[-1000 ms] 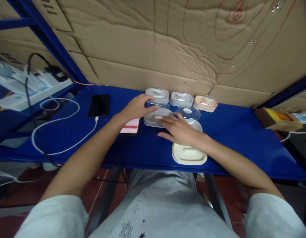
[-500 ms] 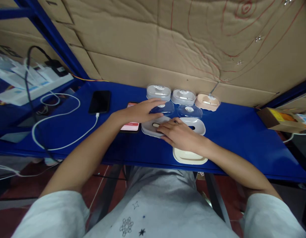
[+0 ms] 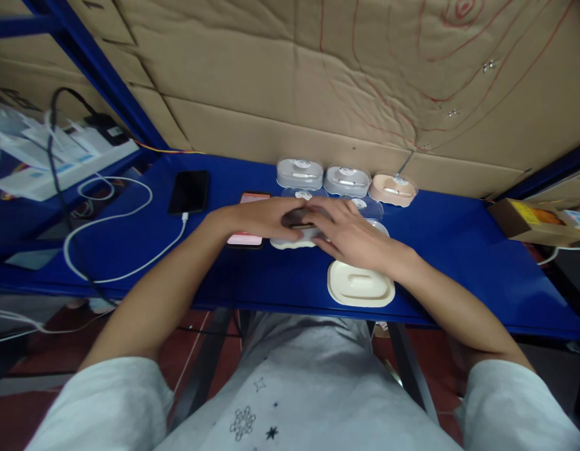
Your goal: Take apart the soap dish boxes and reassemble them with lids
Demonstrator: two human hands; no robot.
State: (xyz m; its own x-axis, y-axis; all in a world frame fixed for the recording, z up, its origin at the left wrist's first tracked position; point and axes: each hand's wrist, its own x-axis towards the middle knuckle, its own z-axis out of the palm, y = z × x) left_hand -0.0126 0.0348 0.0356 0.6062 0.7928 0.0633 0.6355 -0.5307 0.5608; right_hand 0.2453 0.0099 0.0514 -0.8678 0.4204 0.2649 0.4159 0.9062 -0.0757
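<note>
My left hand (image 3: 271, 219) grips the left side of a grey oval plastic piece (image 3: 297, 216), with its thumb in front and its fingers behind. My right hand (image 3: 349, 235) holds the piece's right side, its fingertips at the middle. Below the hands a pale wavy rim (image 3: 294, 244) shows; most of that part is covered. A cream oval plastic piece (image 3: 360, 283) with a long raised bar lies just in front of my right hand. Behind the hands are clear lids (image 3: 371, 208) with round stickers. A white oval piece is mostly hidden under my right hand.
Two grey lidded oval boxes (image 3: 300, 173) and a peach one (image 3: 393, 190) stand along the cardboard wall (image 3: 233, 81). A lit phone (image 3: 245, 239) and a dark phone (image 3: 189, 191) with a white cable lie left. An open carton (image 3: 534, 225) sits right.
Both hands have closed in on the grey piece, and it now sits between them above a pale rim. My right hand has moved back a little, uncovering more of the cream piece.
</note>
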